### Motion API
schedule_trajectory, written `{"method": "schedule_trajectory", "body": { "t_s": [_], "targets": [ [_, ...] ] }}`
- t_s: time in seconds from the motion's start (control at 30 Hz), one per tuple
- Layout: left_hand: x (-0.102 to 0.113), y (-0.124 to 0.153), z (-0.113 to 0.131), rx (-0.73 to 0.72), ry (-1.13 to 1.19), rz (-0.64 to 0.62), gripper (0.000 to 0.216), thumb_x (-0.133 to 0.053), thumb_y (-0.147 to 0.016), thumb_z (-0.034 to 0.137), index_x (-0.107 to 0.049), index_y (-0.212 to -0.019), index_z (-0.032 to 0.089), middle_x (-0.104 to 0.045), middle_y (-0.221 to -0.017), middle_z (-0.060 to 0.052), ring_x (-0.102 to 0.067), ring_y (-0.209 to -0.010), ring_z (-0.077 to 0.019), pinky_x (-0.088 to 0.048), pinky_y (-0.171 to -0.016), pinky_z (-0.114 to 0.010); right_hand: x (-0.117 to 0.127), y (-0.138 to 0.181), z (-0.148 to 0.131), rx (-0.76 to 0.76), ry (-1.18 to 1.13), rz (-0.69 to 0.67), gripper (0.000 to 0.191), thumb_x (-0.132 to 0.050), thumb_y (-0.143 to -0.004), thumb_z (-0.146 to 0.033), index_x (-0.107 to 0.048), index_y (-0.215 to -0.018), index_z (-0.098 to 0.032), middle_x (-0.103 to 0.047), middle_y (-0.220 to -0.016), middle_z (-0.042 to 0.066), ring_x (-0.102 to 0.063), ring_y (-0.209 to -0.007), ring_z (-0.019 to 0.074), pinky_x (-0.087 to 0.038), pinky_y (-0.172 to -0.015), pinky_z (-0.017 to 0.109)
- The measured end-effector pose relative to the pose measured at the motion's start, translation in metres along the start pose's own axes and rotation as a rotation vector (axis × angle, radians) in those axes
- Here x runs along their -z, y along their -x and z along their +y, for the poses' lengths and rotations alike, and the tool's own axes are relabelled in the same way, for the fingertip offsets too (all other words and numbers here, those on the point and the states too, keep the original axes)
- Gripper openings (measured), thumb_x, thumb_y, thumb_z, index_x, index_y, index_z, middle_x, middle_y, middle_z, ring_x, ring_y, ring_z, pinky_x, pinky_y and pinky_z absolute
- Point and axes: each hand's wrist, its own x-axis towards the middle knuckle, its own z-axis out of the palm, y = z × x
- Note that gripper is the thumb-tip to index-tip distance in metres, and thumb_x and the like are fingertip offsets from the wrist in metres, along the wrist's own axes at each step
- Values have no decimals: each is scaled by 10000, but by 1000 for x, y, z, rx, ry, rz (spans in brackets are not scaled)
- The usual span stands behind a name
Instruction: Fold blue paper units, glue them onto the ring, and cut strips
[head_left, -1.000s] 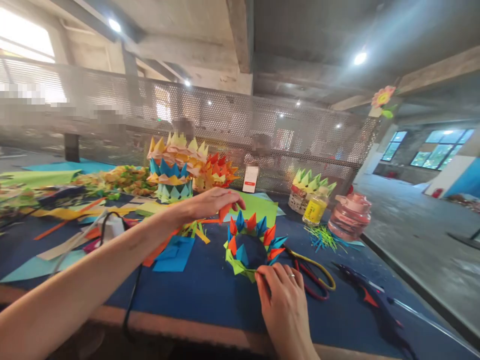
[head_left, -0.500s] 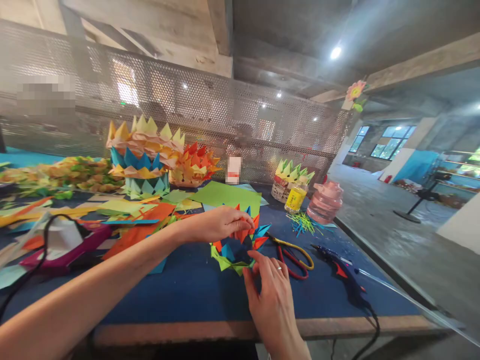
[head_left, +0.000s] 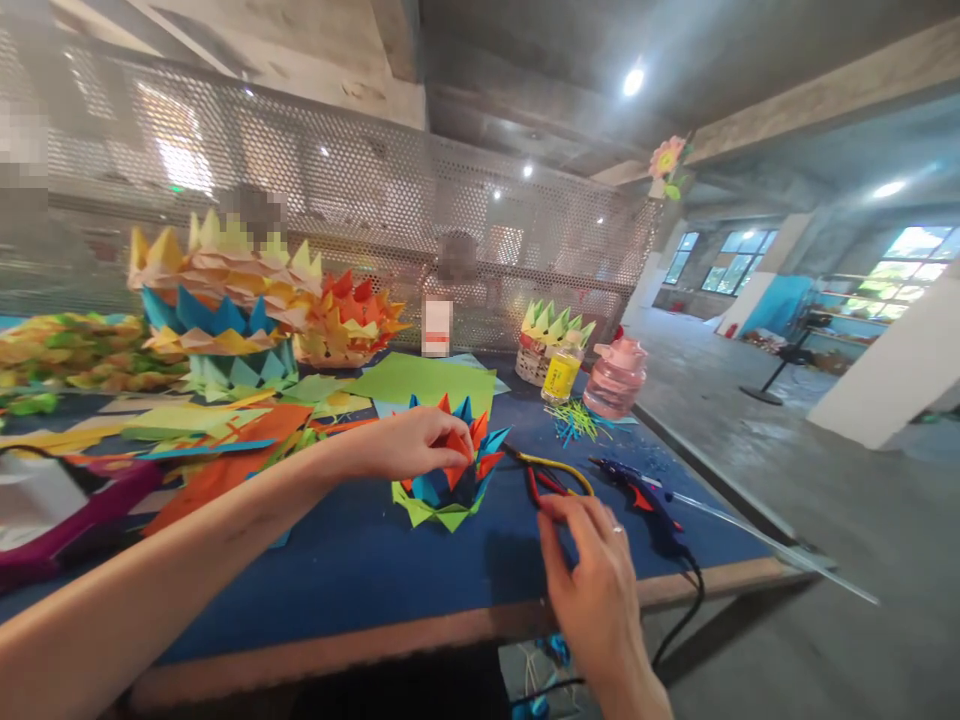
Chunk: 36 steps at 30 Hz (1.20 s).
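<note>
A folded-paper lotus [head_left: 442, 505] with orange and blue points and a green lower edge stands on the dark blue table. My left hand [head_left: 420, 440] reaches over it from the left, fingers closed in a pinch at an orange point on its rim. My right hand [head_left: 596, 570] hovers over the table's front, apart from the lotus, with its fingers loosely bent and spread from the thumb. Just beyond its fingertips lie scissors [head_left: 577, 475] with red and yellow handles. A dark blue glue gun [head_left: 652, 505], with a long clear glue stick, lies to the right.
Green paper sheets [head_left: 427, 385] lie behind the lotus. Taller paper crowns [head_left: 240, 325] and coloured strips [head_left: 202, 425] fill the left, beside a magenta box [head_left: 82, 525]. A yellow-labelled bottle [head_left: 561, 375], a pink jug [head_left: 615, 378] and thin paper scraps [head_left: 576, 422] stand or lie back right.
My right hand has left the lotus and moved right, toward the scissors. My left hand stays at the lotus rim. The view has turned to the right.
</note>
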Motion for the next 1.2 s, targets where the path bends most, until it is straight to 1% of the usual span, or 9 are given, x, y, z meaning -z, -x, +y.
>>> {"method": "schedule_trajectory", "body": {
  "t_s": [0.13,0.23,0.37,0.53,0.77,0.9,1.0,1.1,1.2],
  "targets": [
    [10,-3,3,4,70,65,188,-562,-769,326,-697,-761,196,-653,-651,-1,-547,-595,-131,-379,-562,-215,30,-18,52,-322,362,-102,222,-518,-880,-280,-629,-1044,-179,-634,-1060,122,-580,-984,283,-434,-830,383],
    [21,-8,5,23,196,24,238,-562,-783,384,-687,-770,182,-700,-743,-37,-606,-687,-154,-443,-655,-239,46,-23,88,-520,464,-206,274,-529,-859,-340,-665,-908,-107,-657,-880,210,-623,-829,371,-435,-681,435],
    [30,-18,0,56,344,-13,310,-597,-775,431,-654,-915,161,-720,-859,-62,-633,-779,-178,-488,-748,-298,50,-25,114,-641,405,-365,220,-577,-802,-364,-647,-738,-165,-678,-734,155,-653,-735,346,-406,-610,374],
    [29,-22,-11,54,363,-15,339,-583,-799,445,-626,-956,148,-716,-877,-72,-639,-788,-182,-500,-752,-314,52,-33,127,-722,183,-401,127,-609,-702,-307,-610,-630,-202,-623,-613,61,-632,-719,289,-382,-611,325],
    [34,-17,-22,16,354,61,288,-588,-806,395,-643,-912,133,-707,-805,-63,-609,-680,-134,-489,-692,-272,59,-23,100,-883,-445,-336,278,-542,-675,-412,-601,-852,-205,-587,-610,2,-558,-559,168,-384,-434,236],
    [32,-20,-26,-1,393,95,279,-607,-795,380,-663,-906,130,-701,-764,-49,-600,-641,-122,-499,-677,-272,54,-18,73,-879,-748,-330,330,-572,-674,-458,-609,-850,-182,-612,-680,32,-519,-557,136,-356,-413,210],
    [30,-21,-26,1,414,91,285,-622,-776,383,-670,-902,133,-711,-770,-54,-624,-664,-137,-513,-683,-284,48,-19,54,-856,-936,-360,387,-615,-723,-547,-623,-821,-172,-580,-567,0,-441,-443,89,-292,-379,184],
    [30,-21,-23,6,405,106,277,-624,-759,382,-673,-863,131,-714,-758,-55,-621,-646,-136,-516,-671,-283,40,-18,32,-819,-1009,-296,399,-686,-711,-542,-631,-770,-151,-505,-417,-42,-388,-378,59,-295,-395,171],
    [28,-21,-18,36,396,106,277,-613,-751,397,-668,-828,137,-718,-753,-51,-620,-638,-133,-512,-669,-278,31,-16,9,-760,-973,-150,355,-733,-697,-465,-657,-838,-148,-608,-528,-12,-475,-464,78,-402,-507,188]
  ]
}}
